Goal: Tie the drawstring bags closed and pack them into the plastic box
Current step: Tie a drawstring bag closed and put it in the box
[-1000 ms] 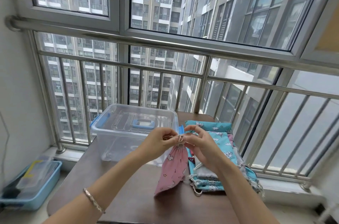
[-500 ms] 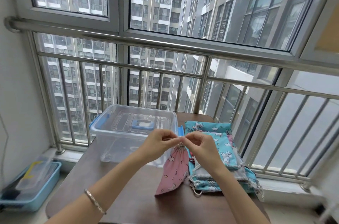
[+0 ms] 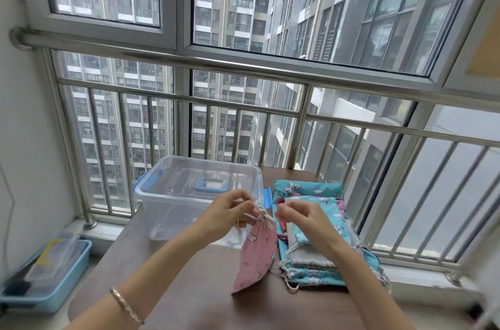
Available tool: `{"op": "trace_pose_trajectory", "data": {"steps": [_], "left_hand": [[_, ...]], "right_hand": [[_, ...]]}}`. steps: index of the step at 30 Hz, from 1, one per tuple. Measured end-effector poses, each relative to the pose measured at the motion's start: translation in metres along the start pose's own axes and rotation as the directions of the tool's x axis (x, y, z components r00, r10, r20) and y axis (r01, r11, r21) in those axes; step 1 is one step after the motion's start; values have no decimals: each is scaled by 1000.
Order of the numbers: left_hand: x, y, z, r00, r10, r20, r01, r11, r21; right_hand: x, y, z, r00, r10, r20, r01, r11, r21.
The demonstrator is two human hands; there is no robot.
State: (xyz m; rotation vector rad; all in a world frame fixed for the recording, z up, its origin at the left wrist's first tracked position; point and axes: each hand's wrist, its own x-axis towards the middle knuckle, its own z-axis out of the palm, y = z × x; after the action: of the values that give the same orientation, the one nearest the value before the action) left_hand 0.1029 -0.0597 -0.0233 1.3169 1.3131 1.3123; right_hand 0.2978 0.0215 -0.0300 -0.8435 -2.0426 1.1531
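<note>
One pink cloth drawstring bag with little white clouds and stars point(image 3: 257, 254) hangs in the middle, over the brown wooden table point(image 3: 189, 294); its top is bunched tight; its low end points to 7 o'clock and seems to touch the table top.

Two hands are up. The left hand point(image 3: 230, 217) pinches the bunched top and its white string between thumb and fingers. The right hand point(image 3: 301, 217) is just beside the bag at 3 o'clock, not touching the cloth; its fingers are curled in; I cannot tell if they hold a string. One silver bracelet point(image 3: 125, 305) is on the left wrist.

One clear plastic box with two blue clips point(image 3: 167, 210) sits at 11 o'clock on the table; its lid is on; it is just behind the left hand. One pile of blue-green cloth bags with white animals point(image 3: 311, 275) lies at 2 o'clock, close to the table's right edge; I cannot count the bags in it.

Bare table shows at 6 o'clock, between the arms. One blue plastic tray point(image 3: 54, 300) is on the floor at 8 o'clock; shiny metal bars point(image 3: 151, 127) stand along the table's far edge.
</note>
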Motion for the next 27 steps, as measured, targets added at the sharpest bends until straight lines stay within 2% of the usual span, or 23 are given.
{"op": "trace_pose_trajectory", "data": {"steps": [2,5,9,11,13,14,16,21,24,27], "left_hand": [[2,1,-1,999,-3,42,2,1000,26],[6,1,3,998,2,68,-9,996,92],[11,-3,5,999,48,18,-51,975,215],[11,-3,5,993,116,-31,-91,900,427],[8,-2,7,969,232,-88,-116,737,666],[4,1,8,956,274,-104,-114,674,729],[0,6,12,945,306,-117,-123,665,737],[-3,10,22,939,328,-104,-221,807,547],[1,6,23,912,399,-91,-297,798,524],[8,-1,21,904,427,-37,-351,787,507]], "right_hand": [[10,-5,-1,998,61,-27,-62,997,-36],[18,-10,1,987,130,94,-117,984,-135],[21,-12,4,978,140,155,-137,990,-31],[21,-11,6,981,136,138,-151,984,100],[20,-10,8,985,137,103,-152,977,151],[19,-10,9,987,140,84,-151,978,145],[19,-11,10,987,146,64,-152,983,106],[23,-13,8,978,184,101,-186,983,7],[25,-11,8,974,191,120,-187,981,-48],[25,-11,8,972,198,129,-197,980,-24]]}}
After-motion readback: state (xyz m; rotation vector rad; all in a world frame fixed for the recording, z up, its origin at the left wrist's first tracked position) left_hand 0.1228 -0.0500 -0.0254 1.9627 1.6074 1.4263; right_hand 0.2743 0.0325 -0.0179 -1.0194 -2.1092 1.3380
